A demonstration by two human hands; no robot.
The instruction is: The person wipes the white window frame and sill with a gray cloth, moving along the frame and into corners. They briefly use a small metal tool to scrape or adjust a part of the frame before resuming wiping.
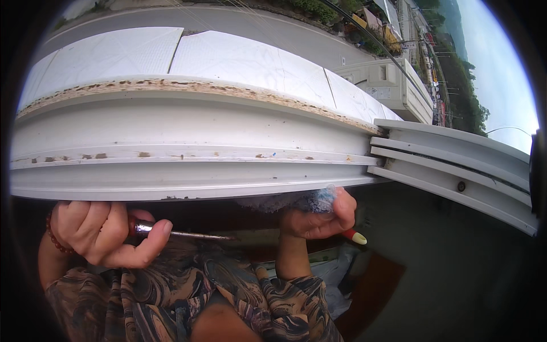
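My left hand (100,233), with a red beaded bracelet at the wrist, is closed around a screwdriver (201,235). Its metal shaft points to the right, and most of the red handle is hidden in the fist. My right hand (320,218) pinches a fluffy blue-grey cloth (320,200) just under the near edge of the white window frame (192,124). From below the right hand sticks out a red handle with a cream end (358,237); whether the fingers grip it is unclear. Dark dirt specks lie along the ridges of the frame's track.
An upright frame side (453,171) with a screw meets the track at the right. Beyond the sill, white tiles (252,55) and an outdoor air-conditioner unit (384,81) stand above a road (213,19). A whitish plastic sheet (337,278) lies below my right arm.
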